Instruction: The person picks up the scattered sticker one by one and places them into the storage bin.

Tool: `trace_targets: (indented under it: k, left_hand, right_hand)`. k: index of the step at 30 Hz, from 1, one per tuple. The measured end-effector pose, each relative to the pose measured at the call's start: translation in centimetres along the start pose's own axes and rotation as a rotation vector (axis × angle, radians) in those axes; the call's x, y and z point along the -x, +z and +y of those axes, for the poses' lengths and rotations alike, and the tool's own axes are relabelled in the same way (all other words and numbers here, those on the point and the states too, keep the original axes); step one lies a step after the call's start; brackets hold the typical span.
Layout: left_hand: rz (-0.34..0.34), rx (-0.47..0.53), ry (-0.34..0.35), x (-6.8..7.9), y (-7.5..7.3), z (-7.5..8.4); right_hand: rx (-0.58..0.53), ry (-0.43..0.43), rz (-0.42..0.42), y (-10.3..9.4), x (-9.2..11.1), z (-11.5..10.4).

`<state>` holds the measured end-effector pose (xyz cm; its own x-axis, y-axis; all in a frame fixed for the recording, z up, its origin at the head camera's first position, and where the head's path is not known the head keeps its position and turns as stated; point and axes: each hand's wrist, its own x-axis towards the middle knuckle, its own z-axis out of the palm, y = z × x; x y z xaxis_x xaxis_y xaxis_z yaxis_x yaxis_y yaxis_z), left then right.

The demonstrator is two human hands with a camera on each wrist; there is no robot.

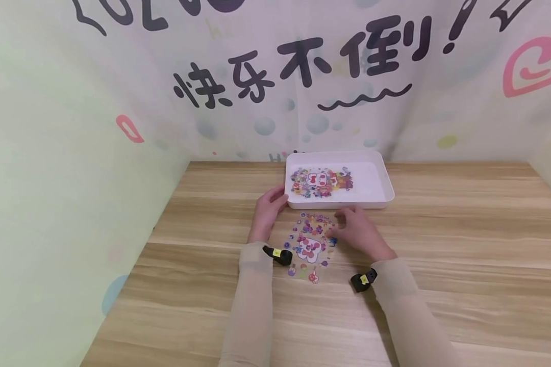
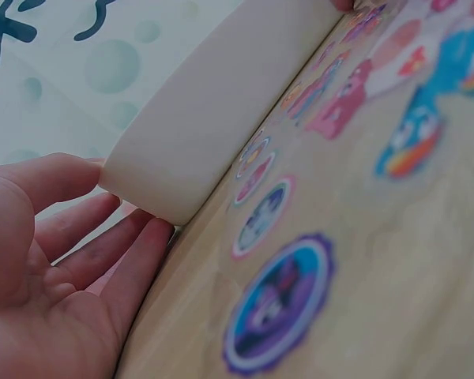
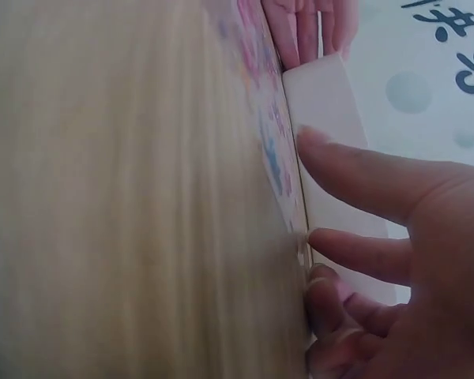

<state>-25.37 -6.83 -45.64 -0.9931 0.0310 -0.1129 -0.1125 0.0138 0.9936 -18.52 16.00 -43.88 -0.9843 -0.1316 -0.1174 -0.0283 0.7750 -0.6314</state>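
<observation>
A clear sticker sheet (image 1: pixel 308 250) with cartoon figures lies flat on the table in front of a white tray (image 1: pixel 381 205). Inside the tray are more clear sticker sheets (image 1: pixel 319 182). My left hand (image 1: pixel 267 211) touches the tray's near left corner; in the left wrist view the fingers (image 2: pixel 142 253) meet its outer wall and lower edge. My right hand (image 1: pixel 360 232) is at the sheet's far right corner, close to the tray's front wall. In the right wrist view the thumb (image 3: pixel 363 178) stands apart from the bent fingers (image 3: pixel 363 257), and nothing is visibly held.
The wood-grain table (image 1: pixel 464 255) extends to both sides of the tray. A printed cloth (image 1: pixel 303 122) with large dark writing rises behind it, and a pale wall (image 1: pixel 73 178) borders the left. Black wrist cameras (image 1: pixel 282 256) sit on both sleeves.
</observation>
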Motion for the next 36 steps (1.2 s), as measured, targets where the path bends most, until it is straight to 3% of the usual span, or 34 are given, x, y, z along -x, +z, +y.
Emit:
trace_targets:
  k: [10, 18, 21, 29, 36]
  left_hand:
    - [0.000, 0.011, -0.005, 0.0, 0.0, 0.1]
    - [-0.009, 0.011, -0.015, 0.2, -0.1, 0.3]
    - [-0.020, 0.011, -0.023, 0.7, 0.0, 1.2]
    - [0.000, 0.005, -0.013, 0.0, 0.0, 0.2]
    - [0.003, 0.010, -0.016, 0.0, 0.0, 0.1]
  right_hand:
    - [0.101, -0.008, -0.004, 0.3, 0.6, -1.4]
    - [0.089, 0.013, -0.021, 0.3, 0.7, -1.5]
    - [0.091, 0.015, -0.025, 0.3, 0.7, -1.4]
    - [0.114, -0.019, -0.022, 0.3, 0.3, -1.1]
    - [0.048, -0.059, -0.027, 0.2, -0.1, -0.3]
